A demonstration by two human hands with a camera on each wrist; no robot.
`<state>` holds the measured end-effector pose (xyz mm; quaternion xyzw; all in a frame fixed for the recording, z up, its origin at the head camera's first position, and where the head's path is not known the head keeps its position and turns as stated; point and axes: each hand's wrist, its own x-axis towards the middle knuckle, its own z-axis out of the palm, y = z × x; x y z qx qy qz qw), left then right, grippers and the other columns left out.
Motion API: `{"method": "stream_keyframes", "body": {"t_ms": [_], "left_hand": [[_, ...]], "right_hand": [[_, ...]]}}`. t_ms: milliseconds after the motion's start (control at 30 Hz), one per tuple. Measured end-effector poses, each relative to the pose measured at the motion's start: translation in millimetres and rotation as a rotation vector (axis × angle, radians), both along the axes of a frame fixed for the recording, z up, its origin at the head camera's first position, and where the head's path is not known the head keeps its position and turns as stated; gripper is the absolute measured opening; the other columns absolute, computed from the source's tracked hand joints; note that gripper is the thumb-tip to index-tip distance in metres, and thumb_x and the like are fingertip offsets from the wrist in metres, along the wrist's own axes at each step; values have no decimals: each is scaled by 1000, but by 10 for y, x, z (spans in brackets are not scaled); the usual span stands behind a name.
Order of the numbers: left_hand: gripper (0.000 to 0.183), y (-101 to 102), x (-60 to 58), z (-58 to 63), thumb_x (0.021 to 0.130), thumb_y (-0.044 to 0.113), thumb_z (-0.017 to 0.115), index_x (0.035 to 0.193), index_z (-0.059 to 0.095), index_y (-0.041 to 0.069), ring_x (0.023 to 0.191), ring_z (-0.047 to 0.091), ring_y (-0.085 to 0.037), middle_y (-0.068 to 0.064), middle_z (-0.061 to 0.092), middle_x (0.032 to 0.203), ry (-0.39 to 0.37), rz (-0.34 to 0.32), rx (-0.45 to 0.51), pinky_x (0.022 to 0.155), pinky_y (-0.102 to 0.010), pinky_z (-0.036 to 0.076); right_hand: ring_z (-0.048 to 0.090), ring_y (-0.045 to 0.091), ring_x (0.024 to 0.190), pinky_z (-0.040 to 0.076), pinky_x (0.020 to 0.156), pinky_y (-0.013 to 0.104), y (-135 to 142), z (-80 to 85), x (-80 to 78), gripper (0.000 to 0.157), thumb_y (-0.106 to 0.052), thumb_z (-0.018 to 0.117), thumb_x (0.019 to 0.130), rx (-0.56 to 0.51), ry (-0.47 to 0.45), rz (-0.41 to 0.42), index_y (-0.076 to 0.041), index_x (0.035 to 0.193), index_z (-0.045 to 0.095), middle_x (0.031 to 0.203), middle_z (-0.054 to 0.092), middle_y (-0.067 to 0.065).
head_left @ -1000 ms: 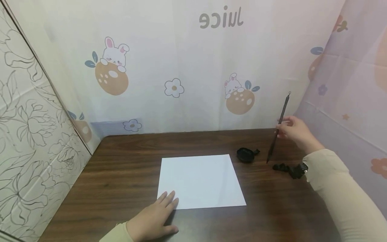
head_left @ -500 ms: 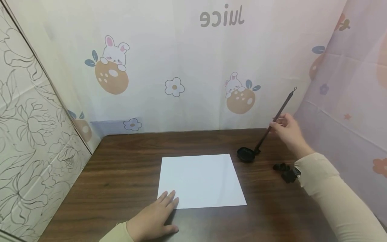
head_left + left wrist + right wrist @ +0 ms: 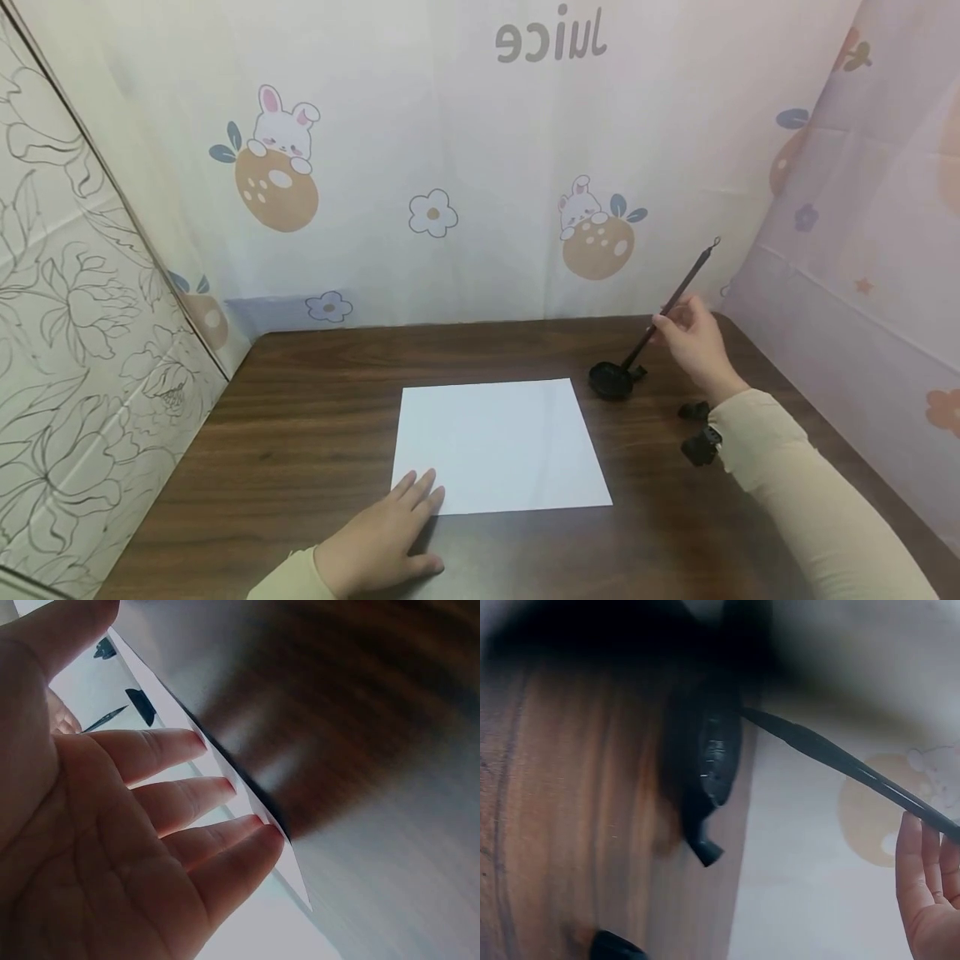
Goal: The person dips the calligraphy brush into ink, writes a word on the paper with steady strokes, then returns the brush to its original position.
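A pale curtain [image 3: 480, 150], printed with rabbits, orange fruit and flowers, fills the upper part of the head view; the grey word "Juice" [image 3: 551, 37] reads mirror-reversed at top centre. Below it the dark wood-grain counter [image 3: 322, 417] spreads across the bottom of the frame. A sheet of white paper [image 3: 502, 446] lies flat on it, just below the middle. At bottom left, the left hand [image 3: 386, 537] rests palm down, its fingers straight and spread, fingertips on the paper's lower left corner. At right, the right hand [image 3: 697, 346] pinches a slim dark brush [image 3: 679, 292] by the shaft between thumb and fingers. The brush slants, hanging loop up and bristles down at a black dish [image 3: 610, 381] near the paper's upper right corner; whether they touch is hard to tell. The dish's inside looks dark; its contents cannot be made out. A small black object [image 3: 693, 410] sits near the right sleeve [image 3: 757, 437].
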<state>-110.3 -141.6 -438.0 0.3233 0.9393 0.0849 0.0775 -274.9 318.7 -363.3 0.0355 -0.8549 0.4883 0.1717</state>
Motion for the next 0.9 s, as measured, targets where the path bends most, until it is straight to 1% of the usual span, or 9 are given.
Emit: {"method": "stream_keyframes", "body": {"t_ms": [167,233,300,500,733,900], "left_hand": [[81,1,-4,-5,85,57,65,146,46,7,141,38,-43,-18,38,155,-5,0,5,109,-55,40],[81,3,-3,-4,85,57,66,145,46,7,141,38,-42,-18,38,155,-7,0,5,109,-54,40],[80,4,0,0,85,57,66,145,46,7,140,39,-42,-18,38,155,-7,-1,5,109,-54,41],[81,6,5,9,85,56,66,146,45,6,141,38,-43,-18,37,156,-7,4,7,109,-55,40],[82,8,3,11,85,58,65,146,45,7,141,38,-44,-18,37,156,-13,11,8,108,-56,40],[81,22,11,26,85,55,67,146,45,6,141,37,-43,-18,36,156,-30,17,7,109,-56,39]], "right_hand": [[61,-8,70,55,66,13,-3,-88,-33,29,-16,52,101,16,4,-16,2,120,40,96,55,-2],[61,-8,70,54,66,13,4,-114,-41,28,-17,53,101,18,8,-17,1,119,41,95,55,-3],[61,-8,70,54,66,13,13,-132,-47,28,-17,53,101,22,6,-17,1,118,41,95,55,-1],[60,-9,70,54,65,13,40,-158,-58,30,-19,52,101,43,-6,-24,3,118,40,103,55,9],[59,-10,70,53,65,13,83,-133,-75,36,-22,50,102,64,-26,-52,4,125,39,112,55,16],[58,-11,69,53,63,16,120,-87,-79,35,-26,50,102,98,-34,-76,1,123,40,117,55,20]]}}
